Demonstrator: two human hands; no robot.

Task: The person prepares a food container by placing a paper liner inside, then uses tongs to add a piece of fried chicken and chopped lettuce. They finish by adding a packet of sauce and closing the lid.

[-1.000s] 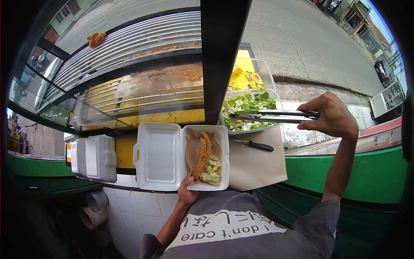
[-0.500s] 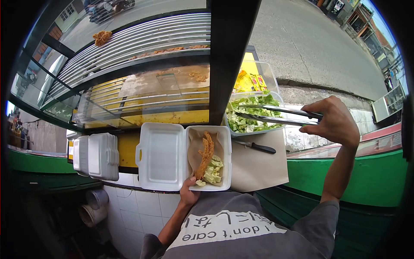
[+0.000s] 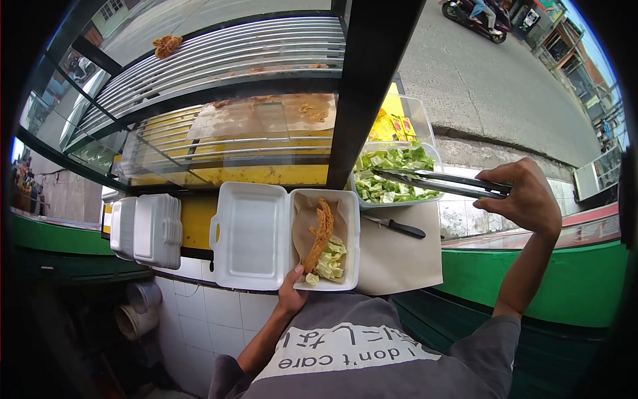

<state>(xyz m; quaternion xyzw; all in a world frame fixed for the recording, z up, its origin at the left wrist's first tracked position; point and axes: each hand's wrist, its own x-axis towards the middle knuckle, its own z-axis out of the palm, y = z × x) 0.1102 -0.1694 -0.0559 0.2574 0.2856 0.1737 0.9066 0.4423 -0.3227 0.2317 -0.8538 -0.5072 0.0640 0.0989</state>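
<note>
My left hand (image 3: 292,290) grips the near edge of an open white foam takeaway box (image 3: 250,234), its thumb over the rim. Inside the box, on brown paper, lie a long piece of fried chicken (image 3: 321,233) and some chopped lettuce (image 3: 331,261). My right hand (image 3: 525,195) is closed around metal tongs (image 3: 438,182). Their tips reach over a clear plastic tub (image 3: 399,202) of chopped green lettuce (image 3: 385,186) and seem close together, with nothing visible between them.
A knife with a black handle (image 3: 407,229) lies on brown paper (image 3: 412,266) beside the tub. Stacked foam boxes (image 3: 156,229) stand at left. Behind is a glass display case with metal racks (image 3: 219,60) and a fried piece (image 3: 167,45). Yellow sachets (image 3: 392,126) sit behind the lettuce.
My right hand and the tongs have shifted slightly right and down, and the tong tips have drawn closer together. My left hand still holds the box. A motorbike now shows on the road at upper right.
</note>
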